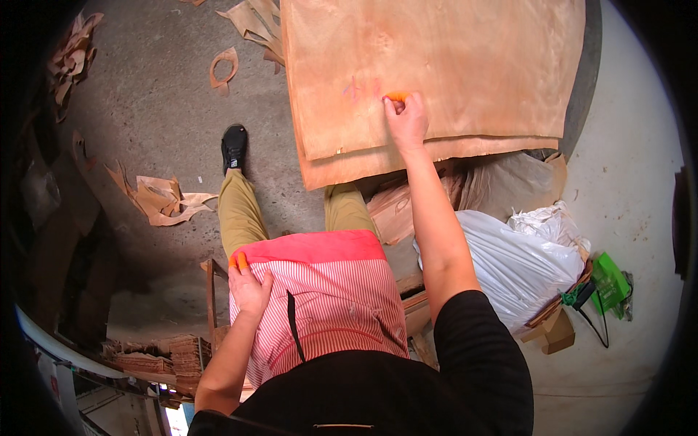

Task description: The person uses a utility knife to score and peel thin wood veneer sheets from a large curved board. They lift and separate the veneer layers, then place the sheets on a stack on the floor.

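My right hand [407, 121] is over a large pale-brown wood veneer sheet [436, 65], its fingers curled and pinched together near the sheet's near edge. Orange covers show at its fingertips; whatever it may hold is hidden. Faint reddish marks lie on the sheet just left of these fingers. Beneath the top sheet, the edge of another sheet [320, 173] sticks out toward me. My left hand [249, 289] lies flat on the red-and-white striped apron [327, 291] over my lap, thumb apart, with orange covers on two fingertips.
Torn veneer scraps [161, 200] and a ring-shaped scrap [224, 67] litter the concrete floor on the left. To the right lie a full white plastic bag [502, 254], a green bag [609, 282] and a small cardboard box [558, 332]. Stacked veneer [185, 360] stands at lower left.
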A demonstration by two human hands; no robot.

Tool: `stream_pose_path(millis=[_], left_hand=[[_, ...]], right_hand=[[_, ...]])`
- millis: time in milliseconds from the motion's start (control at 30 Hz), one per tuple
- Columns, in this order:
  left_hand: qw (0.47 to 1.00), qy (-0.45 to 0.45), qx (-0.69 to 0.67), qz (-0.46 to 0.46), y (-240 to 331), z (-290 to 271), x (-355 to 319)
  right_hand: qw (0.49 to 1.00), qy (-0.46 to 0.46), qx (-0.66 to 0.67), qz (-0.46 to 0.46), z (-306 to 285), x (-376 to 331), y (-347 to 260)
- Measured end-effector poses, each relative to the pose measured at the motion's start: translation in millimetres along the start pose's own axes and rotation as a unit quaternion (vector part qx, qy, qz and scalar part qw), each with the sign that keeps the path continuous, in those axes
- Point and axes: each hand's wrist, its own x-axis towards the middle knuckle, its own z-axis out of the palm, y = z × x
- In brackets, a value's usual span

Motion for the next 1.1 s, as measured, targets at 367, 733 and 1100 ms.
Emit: stream_pose_path(millis=[367, 733, 1100], left_hand=[[1.000, 0.016, -0.005, 0.016, -2, 3, 0], [1.000, 0.002, -0.004, -0.001, 1, 2, 1], [1.000, 0.000, 0.002, 0.002, 4, -1, 2]], right_hand=[[0.998, 0.066, -0.009, 0.007, 1, 16, -13], [0.998, 0.058, 0.038, -0.007, 7, 9, -12], [0.998, 0.013, -0.017, -0.055, 15, 17, -3]])
